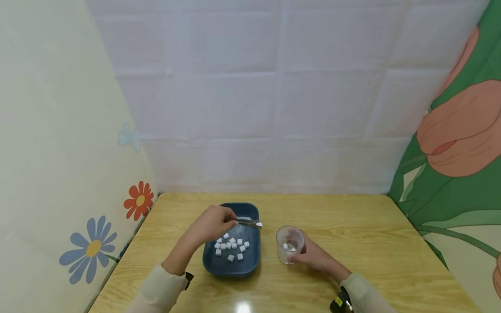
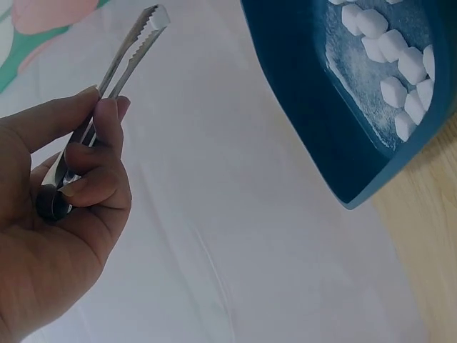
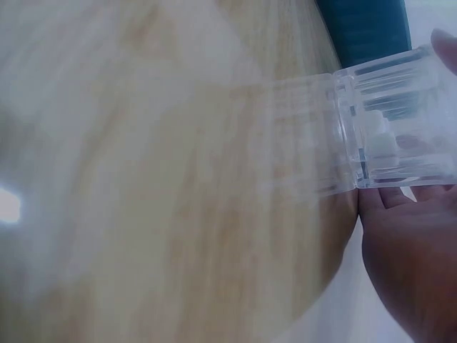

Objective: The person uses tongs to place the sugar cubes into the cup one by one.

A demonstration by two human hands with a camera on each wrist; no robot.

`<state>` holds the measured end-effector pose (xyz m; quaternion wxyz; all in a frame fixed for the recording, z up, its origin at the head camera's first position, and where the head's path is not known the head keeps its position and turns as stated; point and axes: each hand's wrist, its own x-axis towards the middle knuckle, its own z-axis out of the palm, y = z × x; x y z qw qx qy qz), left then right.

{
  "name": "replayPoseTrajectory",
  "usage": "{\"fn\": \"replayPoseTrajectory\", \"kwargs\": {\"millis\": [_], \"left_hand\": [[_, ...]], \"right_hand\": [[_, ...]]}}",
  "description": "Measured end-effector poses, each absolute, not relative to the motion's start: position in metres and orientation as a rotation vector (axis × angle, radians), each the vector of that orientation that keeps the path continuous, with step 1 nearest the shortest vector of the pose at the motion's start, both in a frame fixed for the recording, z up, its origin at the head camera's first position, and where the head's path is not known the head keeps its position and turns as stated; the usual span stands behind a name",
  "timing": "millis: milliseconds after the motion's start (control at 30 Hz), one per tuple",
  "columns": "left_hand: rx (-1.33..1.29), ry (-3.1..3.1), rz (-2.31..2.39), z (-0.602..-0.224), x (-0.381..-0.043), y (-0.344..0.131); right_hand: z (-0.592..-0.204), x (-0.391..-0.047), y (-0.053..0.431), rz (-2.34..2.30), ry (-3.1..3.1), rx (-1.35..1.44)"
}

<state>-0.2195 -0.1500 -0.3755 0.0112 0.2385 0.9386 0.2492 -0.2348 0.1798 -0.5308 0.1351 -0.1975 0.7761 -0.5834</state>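
Note:
My left hand (image 1: 214,222) pinches small metal tongs (image 1: 247,222) above the far part of a dark blue tray (image 1: 231,270). Between the serrated tips of the tongs sits one white sugar cube (image 2: 158,17), held near the tray's right rim. Several more sugar cubes (image 1: 234,245) lie loose on the tray floor. Right of the tray, my right hand (image 1: 315,256) grips a clear glass (image 1: 282,252) from its right side, thumb and fingers around the wall. A few white cubes (image 3: 380,139) rest at the bottom of the glass, which stands on the table.
The light wooden table (image 1: 352,234) reaches back to a white cloth (image 1: 242,108). Flowered panels hang on both sides, one with red and blue flowers (image 1: 139,200) at left, one with large tulips (image 1: 465,130) at right.

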Motion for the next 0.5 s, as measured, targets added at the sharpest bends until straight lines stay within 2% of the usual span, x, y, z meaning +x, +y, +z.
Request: {"fn": "replayPoseTrajectory", "kwargs": {"millis": [500], "left_hand": [[0.774, 2.854, 0.815, -0.380, -0.214, -0.133]], "right_hand": [[-0.527, -0.232, 0.178, -1.655, 2.273, -0.545]]}}
